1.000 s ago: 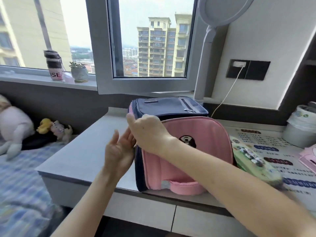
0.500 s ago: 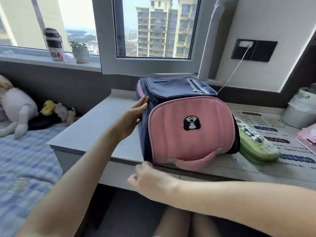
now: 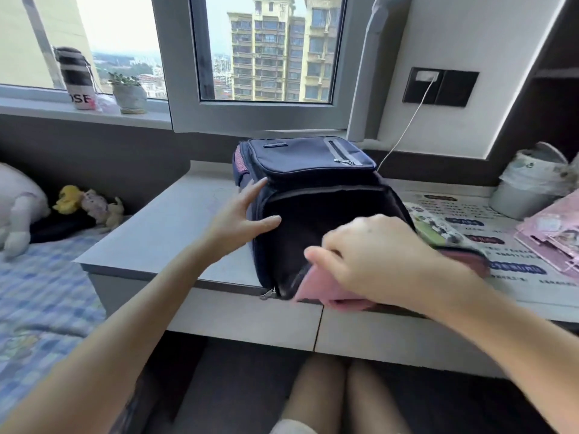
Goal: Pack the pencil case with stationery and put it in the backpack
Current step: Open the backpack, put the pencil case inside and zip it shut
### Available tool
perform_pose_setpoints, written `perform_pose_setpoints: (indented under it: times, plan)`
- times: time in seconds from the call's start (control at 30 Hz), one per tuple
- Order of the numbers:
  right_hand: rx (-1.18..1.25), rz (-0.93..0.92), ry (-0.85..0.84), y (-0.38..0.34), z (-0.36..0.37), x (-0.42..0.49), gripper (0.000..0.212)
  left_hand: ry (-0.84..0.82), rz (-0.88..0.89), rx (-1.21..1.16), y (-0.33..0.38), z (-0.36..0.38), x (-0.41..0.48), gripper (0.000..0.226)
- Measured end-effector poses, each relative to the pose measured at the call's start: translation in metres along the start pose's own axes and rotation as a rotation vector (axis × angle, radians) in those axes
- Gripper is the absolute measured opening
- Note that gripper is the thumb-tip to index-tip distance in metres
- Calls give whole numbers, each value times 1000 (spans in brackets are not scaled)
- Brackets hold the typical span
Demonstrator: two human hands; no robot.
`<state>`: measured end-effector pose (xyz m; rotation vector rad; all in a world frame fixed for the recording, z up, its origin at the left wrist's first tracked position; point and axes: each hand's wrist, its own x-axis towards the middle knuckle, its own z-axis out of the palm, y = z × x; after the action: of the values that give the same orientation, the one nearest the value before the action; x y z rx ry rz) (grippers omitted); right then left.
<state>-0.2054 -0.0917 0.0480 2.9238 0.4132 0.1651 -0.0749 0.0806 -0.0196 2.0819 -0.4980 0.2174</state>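
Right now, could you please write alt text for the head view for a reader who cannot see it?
A person's right hand grips the pink flap of a navy backpack, folded down at the desk edge, baring a dark open compartment. The left hand touches the backpack's left side; a green pencil case lies beside it.

Both forearms are bare from the left hand (image 3: 241, 214) and right hand (image 3: 369, 255) back to the frame's edge. Below the right hand, two knees (image 3: 316, 389) show in what looks like sheer greyish hosiery, with a white cloth edge (image 3: 291, 428) beneath.
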Motion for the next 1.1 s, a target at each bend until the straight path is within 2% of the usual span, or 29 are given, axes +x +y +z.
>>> perform_pose_setpoints:
  times: [0.07, 0.17, 0.23, 0.3, 0.37, 0.4, 0.47, 0.5, 0.53, 0.57, 0.6, 0.67, 0.73, 0.8, 0.87, 0.93, 1.0, 1.1]
  plan:
    - [79, -192, -246, 17, 7, -19, 49, 121, 106, 184, 1, 4, 2, 62]
    - [70, -411, -562, 24, 60, -34, 35, 349, 267, 294, 6, 9, 7, 41]
    - [118, -488, -780, 33, 102, -35, 40, 388, 339, 391, 9, 12, 13, 38]
    - [202, -479, -885, 44, 118, -36, 43, 350, 380, 493, 9, 18, 20, 41]
    - [403, -373, -783, 58, 112, -33, 39, 297, 396, 549, 6, 23, 26, 45]
    - [566, -299, -638, 68, 105, -30, 34, 286, 388, 557, 5, 25, 28, 46]
    - [838, -94, -166, 97, 95, -20, 19, 288, 381, 557, 7, 26, 33, 46]
    - [845, 66, 113, 116, 95, -13, 13, 293, 390, 567, 8, 26, 36, 46]
    - [723, 247, 377, 135, 98, -4, 10, 301, 401, 582, 10, 25, 38, 47]
    - [532, 443, 558, 155, 103, 3, 11, 307, 409, 599, 13, 26, 41, 49]
    - [369, 603, 606, 176, 111, 10, 19, 311, 415, 614, 15, 26, 45, 52]
    - [267, 787, 353, 211, 132, 25, 47, 295, 429, 658, 19, 27, 51, 57]
    - [289, 830, 30, 232, 152, 33, 74, 241, 438, 706, 23, 30, 57, 62]
    - [231, 799, -138, 239, 169, 35, 94, 155, 446, 768, 25, 33, 61, 70]
    - [155, 802, -97, 239, 178, 35, 96, 77, 480, 855, 25, 36, 65, 72]
    - [182, 839, 44, 239, 181, 33, 89, 52, 522, 907, 24, 37, 69, 64]
    - [372, 868, 189, 236, 175, 27, 81, 67, 559, 900, 25, 35, 73, 50]
    - [889, 881, 430, 233, 161, 5, 66, 52, 598, 827, 28, 33, 77, 49]
